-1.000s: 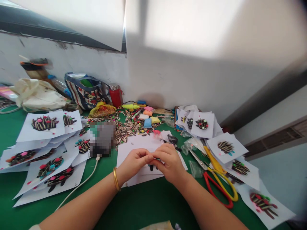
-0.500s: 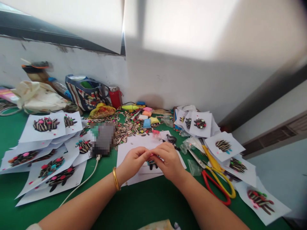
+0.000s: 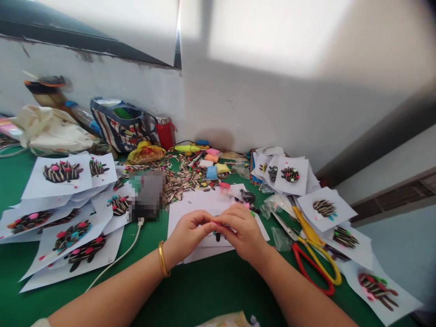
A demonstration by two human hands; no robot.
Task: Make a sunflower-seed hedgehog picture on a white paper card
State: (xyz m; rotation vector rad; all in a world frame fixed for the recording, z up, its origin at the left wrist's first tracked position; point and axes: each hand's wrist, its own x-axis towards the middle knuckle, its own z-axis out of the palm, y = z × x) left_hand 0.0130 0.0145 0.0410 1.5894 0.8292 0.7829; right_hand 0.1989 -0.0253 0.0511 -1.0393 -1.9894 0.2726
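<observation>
My left hand point(image 3: 190, 235), with a gold bangle at its wrist, meets my right hand point(image 3: 243, 232) over the middle of the table. Both are closed, thumbs and fingertips pinched together at one spot. A hint of pink shows there, but whatever they hold is too small and covered to name. Below them lies a stack of white paper point(image 3: 179, 210), where a dark seed figure point(image 3: 218, 236) is mostly hidden by my fingers. Just past my right hand are a pink-red clay packet point(image 3: 225, 188) and a black clay packet point(image 3: 247, 196).
Seed pictures on paper point(image 3: 30, 186) pile up at left, with others point(image 3: 335, 204) at right. Scissors point(image 3: 306, 254) with red and yellow handles lie right of my arm. Loose sunflower seeds point(image 3: 180, 177), a blue clay packet point(image 3: 211, 172), a cabled device point(image 3: 148, 195) and a bag point(image 3: 119, 129) sit beyond.
My hands stay pinched together, and the fingers have shifted slightly, covering more of the seed figure. The whole view has tilted a little with my head.
</observation>
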